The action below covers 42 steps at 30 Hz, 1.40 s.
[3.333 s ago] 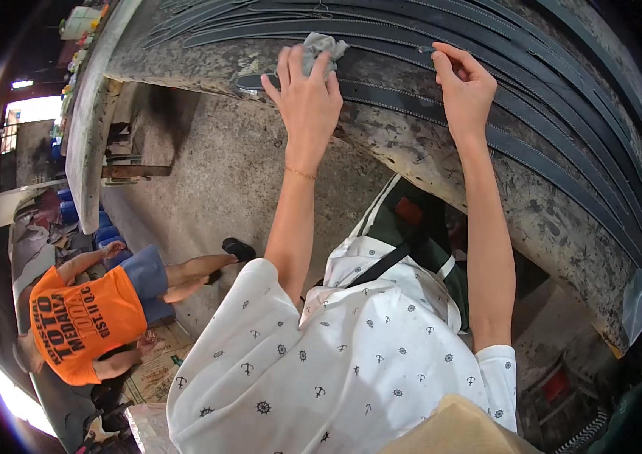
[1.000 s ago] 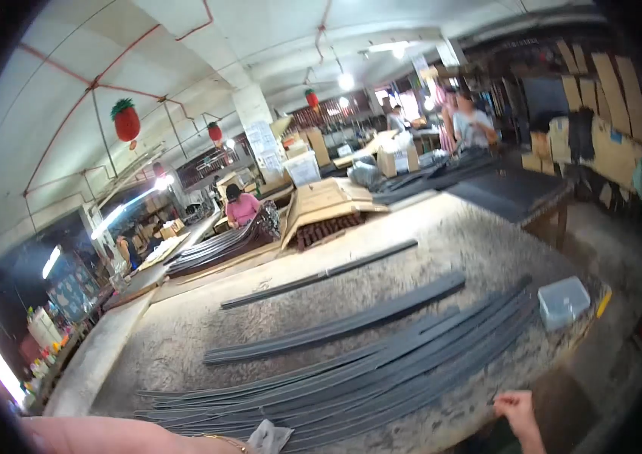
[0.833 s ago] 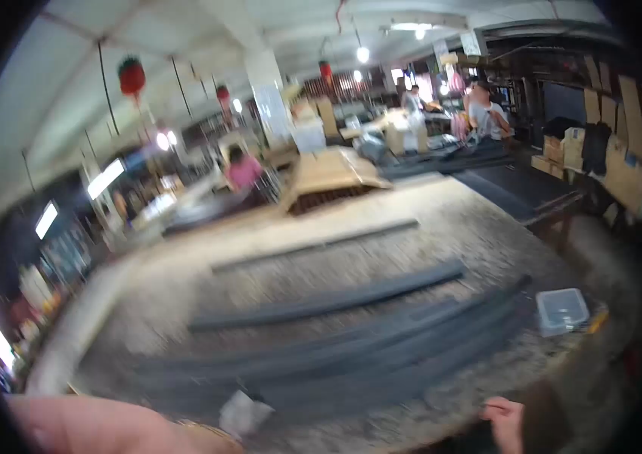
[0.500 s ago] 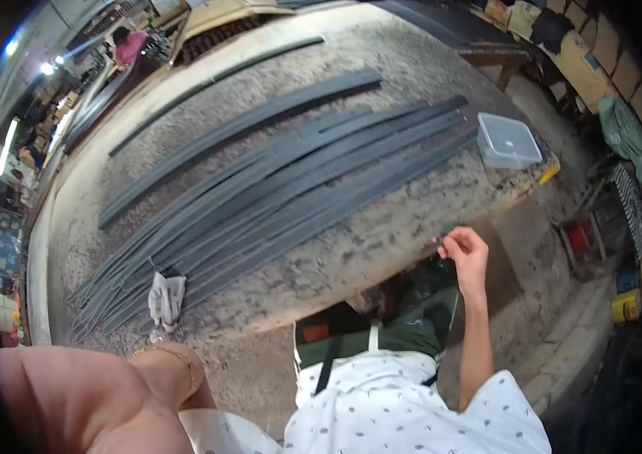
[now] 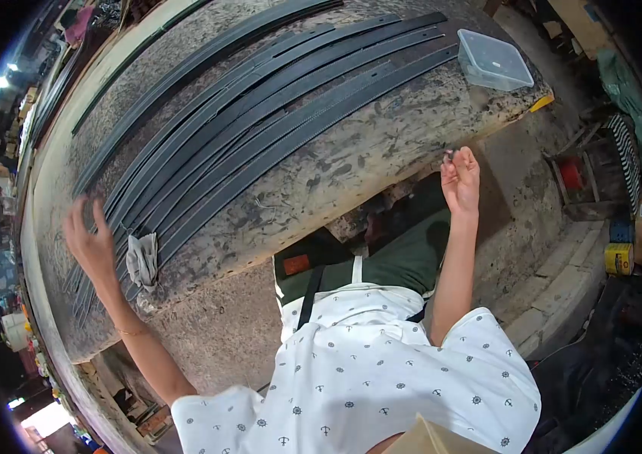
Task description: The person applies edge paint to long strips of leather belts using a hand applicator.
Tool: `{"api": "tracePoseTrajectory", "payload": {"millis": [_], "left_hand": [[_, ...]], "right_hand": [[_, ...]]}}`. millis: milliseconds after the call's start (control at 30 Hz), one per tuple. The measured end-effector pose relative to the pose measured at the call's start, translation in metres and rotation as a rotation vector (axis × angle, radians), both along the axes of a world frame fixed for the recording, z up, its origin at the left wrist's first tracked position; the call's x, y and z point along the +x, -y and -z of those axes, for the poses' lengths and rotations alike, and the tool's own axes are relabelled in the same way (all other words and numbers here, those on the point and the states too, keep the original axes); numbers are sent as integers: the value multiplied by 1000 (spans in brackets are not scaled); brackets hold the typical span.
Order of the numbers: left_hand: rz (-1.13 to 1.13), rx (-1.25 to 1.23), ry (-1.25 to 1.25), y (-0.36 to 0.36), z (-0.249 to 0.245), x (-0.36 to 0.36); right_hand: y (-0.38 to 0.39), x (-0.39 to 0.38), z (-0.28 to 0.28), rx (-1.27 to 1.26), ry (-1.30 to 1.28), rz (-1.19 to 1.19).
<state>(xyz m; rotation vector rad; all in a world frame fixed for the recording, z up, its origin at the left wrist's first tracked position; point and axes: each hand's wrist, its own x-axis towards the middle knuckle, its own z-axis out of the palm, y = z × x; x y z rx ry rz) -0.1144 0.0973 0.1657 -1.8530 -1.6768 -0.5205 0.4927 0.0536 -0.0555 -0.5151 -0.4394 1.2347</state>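
Note:
My left hand (image 5: 89, 236) is over the left end of the long dark strips (image 5: 207, 129), its fingers spread and nothing between them. Beside its wrist lies a crumpled grey cloth (image 5: 141, 261) on the strips' near edge. My right hand (image 5: 461, 180) is raised just off the front edge of the worktable (image 5: 351, 170), fingers curled and pinched around a small dark object (image 5: 450, 155) too small to name. The strips lie side by side in a curved bundle across the table.
A clear plastic box (image 5: 495, 62) stands at the table's right corner, near a yellow patch (image 5: 542, 102). Further right are a stool with something red (image 5: 572, 172), a striped cloth (image 5: 625, 163) and a yellow container (image 5: 618, 259). More strips (image 5: 184, 64) lie at the back.
My left hand has moved from close to the camera out over the strips' left end. My right hand stays pinched off the table edge. The view has tilted downward.

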Motion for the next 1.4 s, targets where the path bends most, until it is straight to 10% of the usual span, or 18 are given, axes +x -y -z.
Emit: {"api": "tracePoseTrajectory", "payload": {"millis": [100,267,533,633,733,833,1067,1133,1400], "left_hand": [[-248,-208,110,34,88,-115],[-259,-354,420,89,198,-177],[94,-194,426,96,176,-100],[34,-313,371,99,175,-58],[-25,-292,407,97,184,-65],[-33,-233,429,96,176,-51],[267,-241,606,67,148,137],[331,-320,671,47,168,201],[1285,-605,826,-50,180,545]], "right_hand": [[-7,-13,-3,-235,524,225],[-8,-7,-12,-222,385,177],[-13,4,-14,-131,322,120],[-14,3,-20,-269,634,187],[-10,17,-24,-61,220,107],[-12,19,-1,-93,382,165],[-17,34,-3,-229,561,205],[-4,34,-17,-107,246,292],[54,125,11,-150,157,592]]}}
